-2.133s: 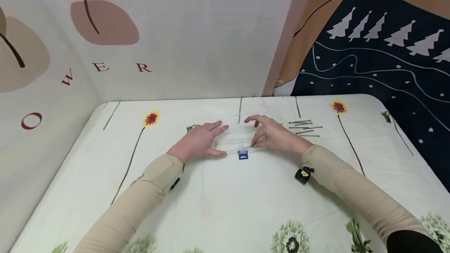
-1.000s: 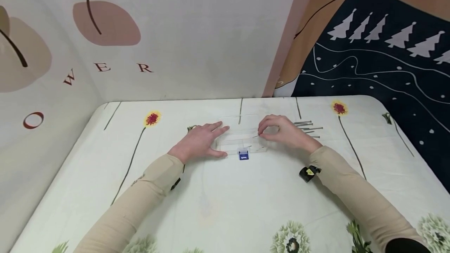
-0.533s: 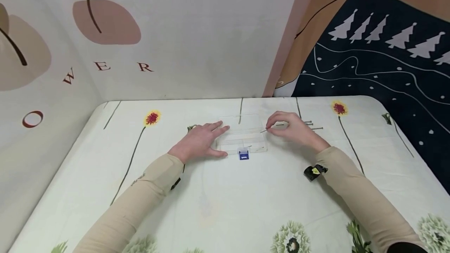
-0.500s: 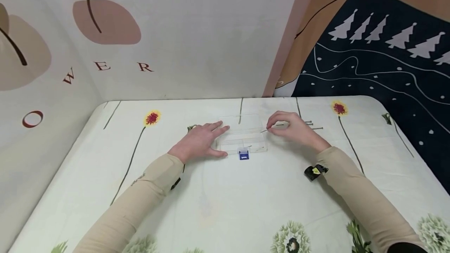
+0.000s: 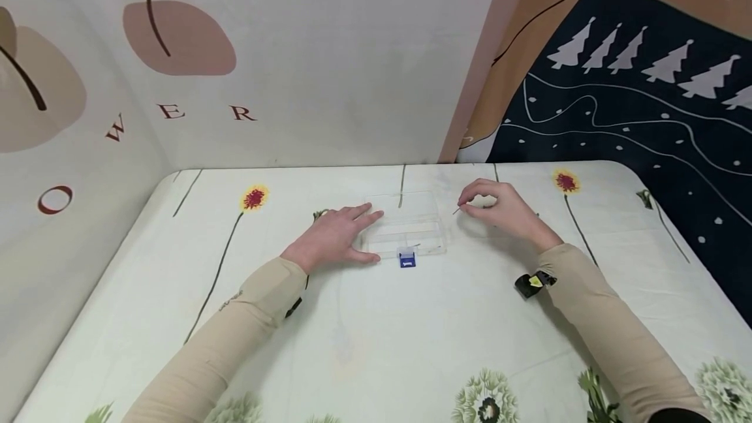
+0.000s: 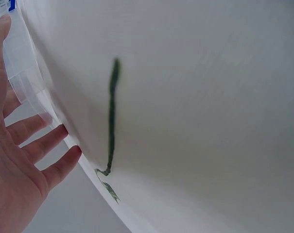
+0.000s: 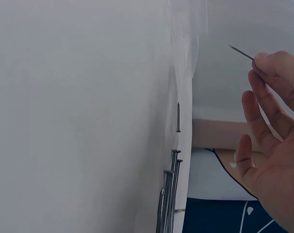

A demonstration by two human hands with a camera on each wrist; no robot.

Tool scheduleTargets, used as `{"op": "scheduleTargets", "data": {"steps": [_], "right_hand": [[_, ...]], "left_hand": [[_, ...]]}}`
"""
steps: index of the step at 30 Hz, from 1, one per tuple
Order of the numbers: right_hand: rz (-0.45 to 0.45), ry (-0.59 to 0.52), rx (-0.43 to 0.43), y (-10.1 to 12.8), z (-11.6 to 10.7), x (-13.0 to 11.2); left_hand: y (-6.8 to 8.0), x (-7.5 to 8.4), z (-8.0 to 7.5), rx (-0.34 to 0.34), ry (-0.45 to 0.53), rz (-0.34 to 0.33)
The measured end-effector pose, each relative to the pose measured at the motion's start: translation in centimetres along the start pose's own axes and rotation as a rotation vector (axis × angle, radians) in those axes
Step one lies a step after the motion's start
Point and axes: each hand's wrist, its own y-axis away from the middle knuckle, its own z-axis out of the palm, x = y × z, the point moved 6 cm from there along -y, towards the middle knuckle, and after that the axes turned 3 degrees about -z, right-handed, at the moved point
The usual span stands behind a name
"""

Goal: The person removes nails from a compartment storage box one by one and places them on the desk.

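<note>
A clear plastic compartment box [image 5: 431, 228] with a blue latch [image 5: 407, 259] lies on the table. My left hand [image 5: 335, 235] spans its left end with fingers spread and nearly straight; the left wrist view shows the box [image 6: 27, 63] beside the thumb and fingers. Right of the box, my right hand [image 5: 506, 213] pinches a thin nail [image 7: 241, 52] between thumb and forefinger, its point sticking out and its head end hidden. A small nail [image 5: 414, 245] is visible inside the box's front compartment.
Several loose nails [image 7: 170, 194] lie on the table beneath the right hand, mostly hidden by it in the head view. One nail [image 7: 179, 118] lies apart from them. A flower-patterned cloth [image 5: 352, 331] covers the table, with a printed wall hanging [image 5: 329, 123] behind.
My right hand has drawn back from the box toward the upper right, with a nail in its pinch. The left hand and box have stayed in place.
</note>
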Motion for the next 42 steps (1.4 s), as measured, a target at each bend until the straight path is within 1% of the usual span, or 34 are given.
{"op": "scheduleTargets", "data": {"steps": [4,7,9,15,18,21,29,42], "right_hand": [[0.037,0.007,0.005,0.2,-0.5,-2.1],[0.044,0.016,0.019,0.4,-0.9,-3.4],[0.044,0.025,0.027,0.4,-1.0,-2.8],[0.076,0.037,0.025,0.3,-1.0,0.8],[0.092,0.05,0.021,0.3,-1.2,1.7],[0.103,0.059,0.02,0.3,-1.4,2.2],[0.095,0.091,0.012,0.0,-1.8,2.8],[0.126,0.146,-0.061,-0.2,-1.5,3.5]], "left_hand": [[0.1,0.0,0.0,0.002,0.001,0.0],[0.1,0.0,-0.1,0.006,0.001,0.002],[0.1,0.0,-0.1,0.007,0.004,0.002],[0.0,0.1,-0.1,0.004,-0.001,0.004],[0.0,0.2,-0.2,0.01,-0.006,0.013],[0.0,0.2,-0.2,0.011,-0.009,0.016],[0.0,0.1,-0.2,0.003,-0.015,0.008],[0.0,0.1,0.0,0.007,-0.007,0.007]]}}
